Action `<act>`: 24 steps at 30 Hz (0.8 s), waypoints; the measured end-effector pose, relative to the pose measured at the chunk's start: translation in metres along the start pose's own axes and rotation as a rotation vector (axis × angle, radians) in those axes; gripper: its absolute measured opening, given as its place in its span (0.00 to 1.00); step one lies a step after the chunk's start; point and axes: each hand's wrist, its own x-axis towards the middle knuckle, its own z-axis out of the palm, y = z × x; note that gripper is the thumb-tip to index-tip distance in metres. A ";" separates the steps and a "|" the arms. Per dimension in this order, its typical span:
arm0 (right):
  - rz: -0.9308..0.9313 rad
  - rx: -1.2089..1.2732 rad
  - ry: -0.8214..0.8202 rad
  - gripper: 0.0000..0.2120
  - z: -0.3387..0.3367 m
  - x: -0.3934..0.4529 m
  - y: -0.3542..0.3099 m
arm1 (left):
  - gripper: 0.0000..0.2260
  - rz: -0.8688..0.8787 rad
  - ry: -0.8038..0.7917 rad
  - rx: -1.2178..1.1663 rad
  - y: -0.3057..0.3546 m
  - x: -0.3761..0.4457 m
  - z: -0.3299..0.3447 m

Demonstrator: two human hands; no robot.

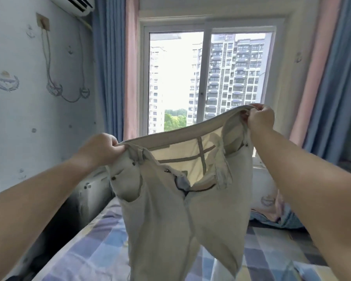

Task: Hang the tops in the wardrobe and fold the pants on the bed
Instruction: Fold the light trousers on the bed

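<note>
A pair of pale beige jeans [170, 199] hangs in the air above the checked bed sheet [85, 250], fly open, legs dangling. A window [207, 78] flanked by blue and pink curtains [118, 67] stands behind; crumpled bedding [272, 216] lies to the right. The left hand [99, 149] and right hand [259, 118] each pinch the waistband at opposite ends, fingers curled tight, the right higher.
</note>
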 end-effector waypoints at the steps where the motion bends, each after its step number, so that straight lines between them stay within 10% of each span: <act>1: -0.020 -0.013 0.023 0.11 -0.004 0.007 -0.008 | 0.22 0.009 -0.024 -0.031 0.005 0.000 0.008; 10: -0.102 -0.155 -0.114 0.11 0.065 -0.008 -0.025 | 0.26 -0.137 -0.121 -0.117 -0.046 -0.040 0.054; 24: 0.228 -0.477 -0.761 0.13 0.347 -0.310 0.278 | 0.22 -0.777 -0.431 0.123 -0.409 -0.232 0.134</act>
